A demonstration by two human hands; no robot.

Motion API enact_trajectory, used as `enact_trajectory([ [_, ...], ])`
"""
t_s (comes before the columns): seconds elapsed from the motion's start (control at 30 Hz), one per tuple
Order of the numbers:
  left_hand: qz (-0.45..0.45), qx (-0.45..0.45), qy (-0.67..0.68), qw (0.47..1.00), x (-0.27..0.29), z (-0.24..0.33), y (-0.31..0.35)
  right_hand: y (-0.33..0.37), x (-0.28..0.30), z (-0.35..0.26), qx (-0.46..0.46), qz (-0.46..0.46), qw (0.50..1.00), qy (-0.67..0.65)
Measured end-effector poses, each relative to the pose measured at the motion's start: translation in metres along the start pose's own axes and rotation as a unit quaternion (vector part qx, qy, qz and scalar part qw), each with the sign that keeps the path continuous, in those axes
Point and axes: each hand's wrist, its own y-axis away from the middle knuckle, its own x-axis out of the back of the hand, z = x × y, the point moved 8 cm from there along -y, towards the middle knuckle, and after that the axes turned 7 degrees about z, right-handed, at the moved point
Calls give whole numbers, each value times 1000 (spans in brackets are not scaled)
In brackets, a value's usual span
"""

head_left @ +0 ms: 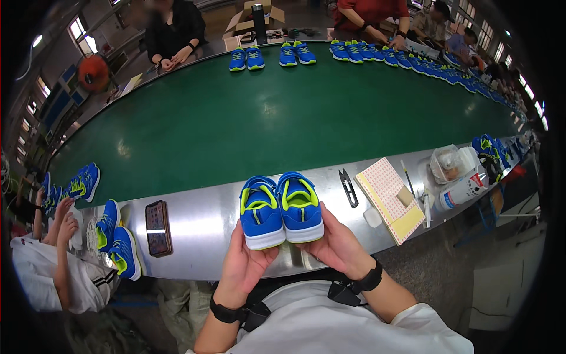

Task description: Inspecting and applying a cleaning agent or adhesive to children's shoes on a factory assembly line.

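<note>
Side by side, a pair of blue sneakers with lime-green lining and white soles is held with the heels toward me. My left hand (pixel 249 259) grips the left sneaker (pixel 261 217) from its outer side and underneath. The right sneaker (pixel 300 212) rests in my right hand (pixel 337 245), its fingers curled under the sole. Both shoes are over the metal edge of the table, their inner sides touching. The fingertips beneath the soles are partly hidden.
A phone (pixel 158 228) and another sneaker pair (pixel 121 248) lie to the left. Thread snips (pixel 348 188), a patterned paper pad (pixel 389 200) and a white bottle (pixel 464 190) lie right. Beyond the metal ledge runs a green belt (pixel 265 124), with sneakers along its far edge. Other people sit around it.
</note>
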Motion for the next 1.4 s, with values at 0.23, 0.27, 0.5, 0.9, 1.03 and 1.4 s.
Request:
enact_trajectory([
  [0.23,34,-35,-53,997,-26,15,10,1,-3,-11,11,10,999,28],
  [0.27,34,-60,-57,996,-26,17,8,3,-2,-17,46,14,998,50],
  [0.5,5,-362,-380,851,-39,36,36,35,1,-50,334,-5,890,310],
  [0.9,56,-471,-479,739,-54,48,72,50,2,-58,416,-38,840,347],
  [1.03,66,-468,-465,749,-53,47,75,51,2,-54,418,-39,840,345],
  [1.4,70,-435,-463,769,-48,48,71,49,4,-48,403,-15,858,320],
])
